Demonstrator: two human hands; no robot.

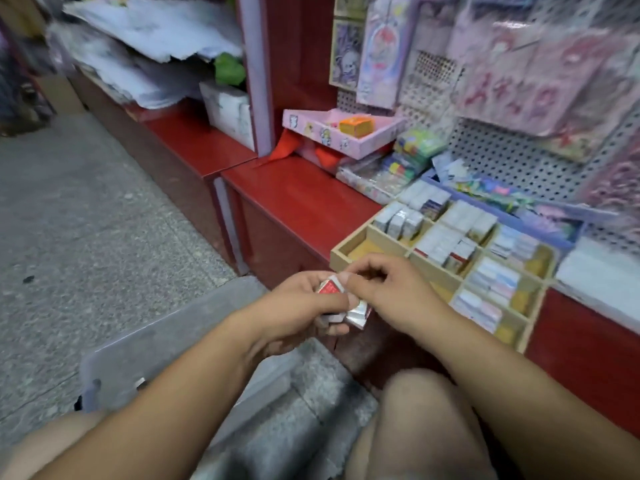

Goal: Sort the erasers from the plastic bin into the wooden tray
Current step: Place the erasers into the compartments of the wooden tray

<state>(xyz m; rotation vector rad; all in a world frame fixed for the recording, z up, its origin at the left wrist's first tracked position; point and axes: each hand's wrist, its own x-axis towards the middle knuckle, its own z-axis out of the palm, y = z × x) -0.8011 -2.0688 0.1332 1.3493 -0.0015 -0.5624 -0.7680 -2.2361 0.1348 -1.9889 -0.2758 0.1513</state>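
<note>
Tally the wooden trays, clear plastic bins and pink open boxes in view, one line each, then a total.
wooden tray: 1
clear plastic bin: 1
pink open box: 1
Total: 3

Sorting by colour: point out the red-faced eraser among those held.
The red eraser, topmost in the left hand, shows a red face; the silver eraser below it does not.

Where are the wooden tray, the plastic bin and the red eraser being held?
wooden tray (336,262): head view, front-left corner.
plastic bin (138,358): head view, translucent side wall.
red eraser (329,288): head view, red top face.
</note>
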